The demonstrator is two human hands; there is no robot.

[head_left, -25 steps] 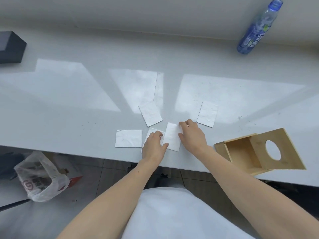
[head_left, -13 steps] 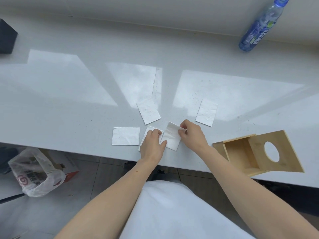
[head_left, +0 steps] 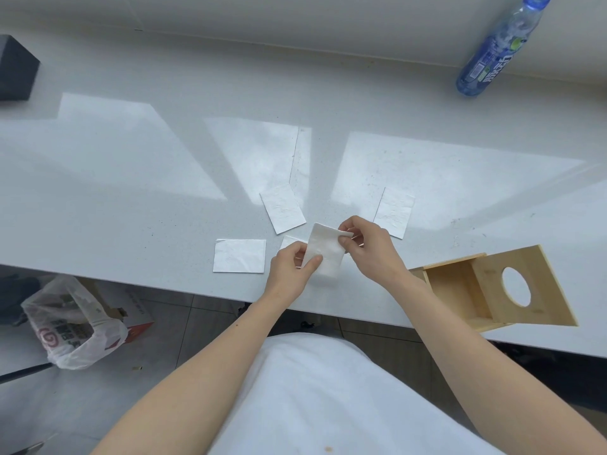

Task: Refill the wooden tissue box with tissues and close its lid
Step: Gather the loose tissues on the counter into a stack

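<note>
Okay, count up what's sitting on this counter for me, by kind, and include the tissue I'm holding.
Folded tissues: 5 (one held, flat ones at, one partly hidden)
Wooden tissue box, lid open: 1
Plastic bottle: 1
Dark box: 1
Total: 8

Head-worn wide view, looking steeply down, close over counter (head_left: 164, 178) edge, perhaps standing

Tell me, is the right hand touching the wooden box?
Apart. In the head view the right hand pinches a tissue together with the left hand, and bare counter shows between it and the wooden box.
</note>
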